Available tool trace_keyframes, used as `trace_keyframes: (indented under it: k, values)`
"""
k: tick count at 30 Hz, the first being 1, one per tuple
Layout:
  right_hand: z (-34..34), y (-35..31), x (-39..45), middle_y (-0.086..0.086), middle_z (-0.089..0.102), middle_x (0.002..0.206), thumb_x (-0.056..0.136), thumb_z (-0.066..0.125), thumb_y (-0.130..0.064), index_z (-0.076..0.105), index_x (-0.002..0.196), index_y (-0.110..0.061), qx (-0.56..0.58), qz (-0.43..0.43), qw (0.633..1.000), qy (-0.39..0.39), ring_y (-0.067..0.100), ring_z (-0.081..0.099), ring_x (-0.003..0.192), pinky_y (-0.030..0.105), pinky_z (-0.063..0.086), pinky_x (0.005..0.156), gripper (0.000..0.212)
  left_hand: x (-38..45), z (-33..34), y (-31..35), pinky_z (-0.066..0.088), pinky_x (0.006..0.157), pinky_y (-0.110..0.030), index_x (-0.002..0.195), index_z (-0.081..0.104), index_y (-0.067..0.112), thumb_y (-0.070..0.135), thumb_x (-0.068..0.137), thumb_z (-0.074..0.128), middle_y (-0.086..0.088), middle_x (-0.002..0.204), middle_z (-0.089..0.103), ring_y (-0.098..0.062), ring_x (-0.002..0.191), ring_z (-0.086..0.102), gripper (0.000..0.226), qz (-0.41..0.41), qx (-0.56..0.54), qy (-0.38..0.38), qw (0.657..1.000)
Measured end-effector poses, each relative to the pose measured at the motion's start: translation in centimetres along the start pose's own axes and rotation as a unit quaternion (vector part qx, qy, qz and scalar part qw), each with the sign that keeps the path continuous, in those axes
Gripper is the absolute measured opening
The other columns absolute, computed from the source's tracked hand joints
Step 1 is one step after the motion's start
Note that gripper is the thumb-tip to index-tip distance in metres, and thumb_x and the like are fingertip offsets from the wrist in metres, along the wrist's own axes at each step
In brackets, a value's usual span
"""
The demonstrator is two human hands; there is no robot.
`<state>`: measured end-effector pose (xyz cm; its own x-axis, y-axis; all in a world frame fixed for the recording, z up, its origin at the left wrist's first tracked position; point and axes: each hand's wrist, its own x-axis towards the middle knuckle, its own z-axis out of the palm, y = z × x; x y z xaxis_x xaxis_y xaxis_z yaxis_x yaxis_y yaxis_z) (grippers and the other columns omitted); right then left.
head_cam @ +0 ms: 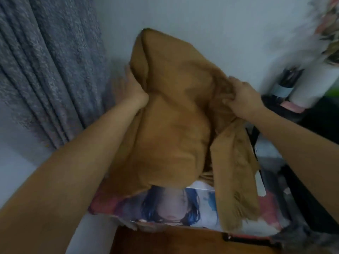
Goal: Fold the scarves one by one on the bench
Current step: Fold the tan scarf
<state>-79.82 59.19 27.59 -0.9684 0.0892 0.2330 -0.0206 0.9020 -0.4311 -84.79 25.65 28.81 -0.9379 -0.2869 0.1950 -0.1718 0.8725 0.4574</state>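
Above the bench (165, 241), raised hands (244, 99) gripping scarf (174, 116).

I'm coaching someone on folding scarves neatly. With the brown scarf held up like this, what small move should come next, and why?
Probably slide the right hand out along the edge of the brown scarf until the cloth hangs flat. That hand grips a bunched part, and a fringed end dangles below it, while the left hand holds the other side. A fold started now would likely trap those wrinkles.

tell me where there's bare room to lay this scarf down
Bare brown wooden surface lies nearest the camera, below the printed portrait cloth. That cloth is half covered by the mustard-brown fringed scarf. The right side is crowded with dark clutter.
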Motion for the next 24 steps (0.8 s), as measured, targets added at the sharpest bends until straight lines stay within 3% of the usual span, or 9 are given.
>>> trace_keyframes:
  k: [4,6,7,9,13,17,20,22,24]
  values:
    - [6.5,5.7,-9.2,0.016,0.042,0.136,0.096,0.055,-0.015,0.052,0.133,-0.012,-0.089,0.075,0.991,-0.071,0.04,0.059,0.1,0.043,0.048,0.086,0.037,-10.8,11.0,-7.0,0.019,0.12,-0.051,0.161,0.002,0.023,0.026,0.095,0.056,-0.012,0.167,0.003,-0.039,0.152,0.01,0.085,0.021,0.085,-0.245,0.966]
    - [9.3,9.2,-15.1,0.015,0.041,0.135,0.092,0.058,-0.02,0.05,0.132,-0.014,-0.156,0.15,0.971,-0.101,0.039,0.052,0.107,0.045,0.046,0.089,0.04,-16.9,16.7,-13.0,0.017,0.121,-0.048,0.161,0.01,0.021,0.036,0.097,0.057,-0.014,0.167,0.007,-0.038,0.152,0.012,0.081,0.009,0.072,-0.377,0.924]
    - [10.5,10.6,-18.1,0.014,0.039,0.138,0.09,0.059,-0.026,0.043,0.137,-0.018,-0.196,0.187,0.957,-0.108,0.039,0.045,0.117,0.048,0.043,0.096,0.05,-19.5,18.8,-15.7,0.019,0.122,-0.048,0.161,0.01,0.024,0.042,0.097,0.053,-0.016,0.167,0.008,-0.039,0.152,0.012,0.079,0.024,0.081,-0.393,0.916]
    - [12.6,12.1,-23.3,0.014,0.029,0.149,0.092,0.055,-0.033,0.028,0.146,-0.023,-0.224,0.251,0.935,-0.112,0.039,0.032,0.13,0.05,0.034,0.107,0.061,-23.1,21.2,-19.8,0.032,0.115,-0.052,0.159,0.01,0.033,0.045,0.094,0.051,-0.015,0.166,0.013,-0.04,0.149,0.021,0.078,0.062,0.103,-0.344,0.931]
    - [17.6,9.9,-29.4,0.019,0.023,0.154,0.092,0.06,-0.045,0.025,0.153,-0.016,-0.088,0.286,0.933,-0.199,0.041,0.027,0.14,0.05,0.028,0.114,0.076,-24.2,21.2,-22.0,0.054,0.085,-0.052,0.146,0.049,0.019,0.028,0.079,0.081,-0.019,0.151,0.039,-0.045,0.123,0.051,0.075,0.096,0.114,-0.251,0.956]
    - [22.7,8.1,-30.4,0.018,0.011,0.156,0.087,0.065,-0.054,0.008,0.157,-0.014,-0.041,0.376,0.909,-0.175,0.043,0.018,0.144,0.054,0.028,0.115,0.099,-22.3,22.0,-23.4,0.054,0.088,-0.051,0.134,0.053,0.011,0.015,0.078,0.079,-0.016,0.136,0.053,-0.04,0.115,0.058,0.062,0.127,0.096,-0.242,0.957]
    - [22.7,9.9,-28.8,0.023,0.044,0.141,0.097,0.057,-0.036,0.036,0.144,-0.003,-0.053,0.401,0.905,-0.133,0.041,0.044,0.128,0.045,0.043,0.103,0.061,-20.9,22.5,-25.0,0.055,0.078,-0.051,0.118,0.065,0.006,0.003,0.067,0.084,-0.018,0.116,0.062,-0.043,0.097,0.062,0.055,0.183,0.14,-0.223,0.947]
    - [20.2,11.3,-26.3,0.02,0.06,0.121,0.101,0.051,-0.017,0.051,0.13,0.002,0.053,0.455,0.881,-0.121,0.03,0.062,0.11,0.032,0.049,0.085,0.035,-20.7,22.4,-24.9,0.055,0.072,-0.051,0.111,0.068,0.007,-0.001,0.062,0.085,-0.018,0.11,0.061,-0.042,0.092,0.061,0.053,0.184,0.162,-0.223,0.944]
    - [15.8,12.5,-23.0,0.018,0.067,0.103,0.102,0.049,-0.011,0.059,0.126,0.005,0.279,0.538,0.795,-0.025,0.016,0.071,0.08,0.024,0.055,0.069,0.031,-21.2,21.8,-22.6,0.051,0.074,-0.052,0.114,0.065,0.008,0.002,0.062,0.08,-0.019,0.111,0.058,-0.043,0.097,0.056,0.054,0.156,0.183,-0.218,0.946]
